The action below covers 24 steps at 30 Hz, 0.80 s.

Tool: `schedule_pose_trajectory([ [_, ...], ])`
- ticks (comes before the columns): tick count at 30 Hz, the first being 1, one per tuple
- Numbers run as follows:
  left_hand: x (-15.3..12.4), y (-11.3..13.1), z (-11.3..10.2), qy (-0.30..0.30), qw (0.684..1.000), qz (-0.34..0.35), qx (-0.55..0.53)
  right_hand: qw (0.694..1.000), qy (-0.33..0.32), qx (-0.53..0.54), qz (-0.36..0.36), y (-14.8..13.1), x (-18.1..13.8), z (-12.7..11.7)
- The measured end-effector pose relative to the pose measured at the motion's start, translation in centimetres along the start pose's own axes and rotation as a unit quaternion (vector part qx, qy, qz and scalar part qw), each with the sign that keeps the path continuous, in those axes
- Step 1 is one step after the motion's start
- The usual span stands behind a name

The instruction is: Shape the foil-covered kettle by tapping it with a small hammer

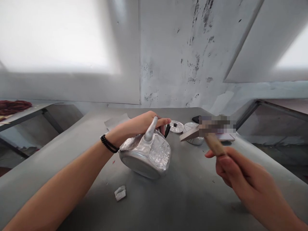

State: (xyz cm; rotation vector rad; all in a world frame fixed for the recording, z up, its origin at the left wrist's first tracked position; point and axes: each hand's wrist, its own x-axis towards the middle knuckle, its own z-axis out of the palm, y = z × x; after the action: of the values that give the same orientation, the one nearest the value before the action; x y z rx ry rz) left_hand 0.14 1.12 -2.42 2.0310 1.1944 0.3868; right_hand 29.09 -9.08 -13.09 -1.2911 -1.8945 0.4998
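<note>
A silver metal teapot [141, 160] lies tilted over on the table, its spout [151, 130] pointing up and away and its base facing me. The metal sides look dented and crinkled. My left hand [150, 122] reaches across behind the spout and is closed on the teapot near its black handle [167, 131]; part of the fingers is hidden. To the right, my right hand [238, 170] grips the wooden handle of a hammer [214, 142], raised above the table. Its grey head is partly blurred out and stands apart from the teapot.
Behind the teapot lie a round metal lid [176, 126] with a black knob and a perforated metal strainer [196, 140]. A phone [226, 137] rests at the right. A crumpled foil-like scrap [120, 193] lies in front on the grey table [168, 205]. A wall stands behind.
</note>
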Motion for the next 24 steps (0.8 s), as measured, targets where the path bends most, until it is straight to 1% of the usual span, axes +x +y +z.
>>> schedule_pose_trajectory([
  [2, -0.2, 0.3, 0.0, 0.006, 1.0, 0.0, 0.011, 0.997, -0.056, -0.034, -0.031, -0.2, 0.1, 0.2],
  [4, -0.2, 0.5, -0.1, 0.01, 1.0, 0.0, 0.019, 0.993, -0.105, -0.05, -0.034, -0.4, 0.3, 0.3],
  [5, -0.3, 0.6, -0.1, 0.008, 1.0, -0.003, 0.019, 0.993, -0.102, -0.047, -0.03, -0.5, 0.3, 0.3],
  [8, -0.3, 0.7, 0.0, 0.004, 1.0, -0.014, 0.012, 0.999, -0.048, -0.02, -0.013, -0.5, 0.2, 0.1],
  [9, -0.3, 0.8, 0.0, 0.004, 1.0, -0.016, 0.01, 0.999, -0.042, -0.017, -0.012, -0.5, 0.1, 0.1],
  [10, -0.3, 0.8, 0.0, 0.002, 1.0, -0.018, 0.009, 0.998, -0.05, -0.02, -0.014, -0.5, 0.1, 0.1],
  [14, -0.3, 0.8, 0.0, 0.004, 1.0, -0.016, 0.017, 0.991, -0.126, -0.047, -0.023, -0.9, 0.2, 0.3],
  [15, -0.3, 0.7, 0.0, 0.006, 1.0, -0.017, 0.021, 0.991, -0.126, -0.042, -0.02, -1.0, 0.2, 0.3],
  [19, -0.2, 0.5, 0.0, 0.006, 1.0, -0.008, 0.012, 0.998, -0.05, 0.017, 0.022, -1.2, 0.1, -0.1],
  [20, -0.2, 0.4, 0.0, 0.004, 1.0, -0.002, 0.007, 0.998, -0.047, 0.022, 0.027, -1.2, 0.0, -0.1],
  [21, -0.2, 0.4, 0.0, 0.001, 1.0, 0.002, 0.002, 0.998, -0.053, 0.019, 0.028, -1.1, -0.1, -0.1],
  [24, -0.2, 0.3, 0.0, 0.001, 1.0, 0.0, -0.003, 0.992, -0.123, -0.025, -0.01, -1.2, -0.1, 0.2],
])
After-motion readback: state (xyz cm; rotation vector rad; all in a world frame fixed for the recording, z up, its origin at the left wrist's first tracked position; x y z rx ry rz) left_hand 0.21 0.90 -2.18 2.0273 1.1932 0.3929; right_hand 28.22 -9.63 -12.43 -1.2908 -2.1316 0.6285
